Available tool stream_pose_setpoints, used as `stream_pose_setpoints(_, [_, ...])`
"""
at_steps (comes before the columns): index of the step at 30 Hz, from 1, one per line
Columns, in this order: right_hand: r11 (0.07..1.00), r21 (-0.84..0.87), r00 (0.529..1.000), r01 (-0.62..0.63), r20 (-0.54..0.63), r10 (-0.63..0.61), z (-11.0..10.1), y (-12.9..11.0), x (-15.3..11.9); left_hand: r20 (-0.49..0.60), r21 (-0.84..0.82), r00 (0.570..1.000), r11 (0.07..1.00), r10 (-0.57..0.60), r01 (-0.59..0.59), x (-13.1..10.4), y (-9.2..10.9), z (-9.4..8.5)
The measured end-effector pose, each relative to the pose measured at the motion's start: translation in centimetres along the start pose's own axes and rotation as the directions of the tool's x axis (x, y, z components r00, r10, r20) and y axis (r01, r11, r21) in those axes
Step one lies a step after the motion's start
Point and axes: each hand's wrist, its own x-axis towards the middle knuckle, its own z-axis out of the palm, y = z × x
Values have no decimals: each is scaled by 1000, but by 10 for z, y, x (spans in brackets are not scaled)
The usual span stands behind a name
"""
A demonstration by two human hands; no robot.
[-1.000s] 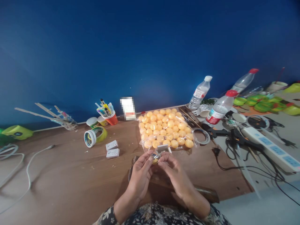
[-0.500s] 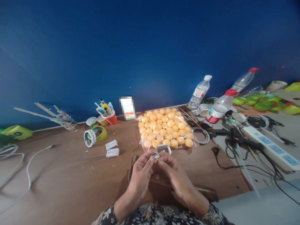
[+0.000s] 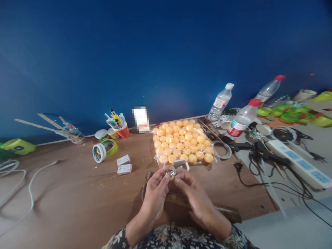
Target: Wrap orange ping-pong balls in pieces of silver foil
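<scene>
A small shiny silver and gold round object (image 3: 170,173) is held between the fingertips of both hands near the table's front. My left hand (image 3: 157,188) pinches it from the left, thumb on top. My right hand (image 3: 190,188) grips its right side with closed fingertips. Just behind the fingers lies a small open box (image 3: 180,164), partly hidden. A clear bag of yellow-orange balls (image 3: 183,141) rests beyond it. Below the hands, a brown object (image 3: 228,212) with a dark curved edge is mostly covered by them.
Two small white boxes (image 3: 124,168) lie left of the hands, near tape rolls (image 3: 99,153) and a red cup of pens (image 3: 121,130). Plastic bottles (image 3: 241,119), glue guns, cables and a power strip (image 3: 299,164) crowd the right. A white cable (image 3: 31,190) crosses the left.
</scene>
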Motion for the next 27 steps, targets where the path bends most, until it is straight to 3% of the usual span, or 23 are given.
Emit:
stream_pose_setpoints(21, [999, 27, 1000, -23, 7, 22, 1, -2, -1, 9, 20, 1000, 1000, 3, -3, 0, -1, -1])
stream_pose_setpoints(27, [995, 71, 998, -68, 8, 68, 4, -9, -4, 23, 118, 999, 992, 42, -45, 0, -1, -5])
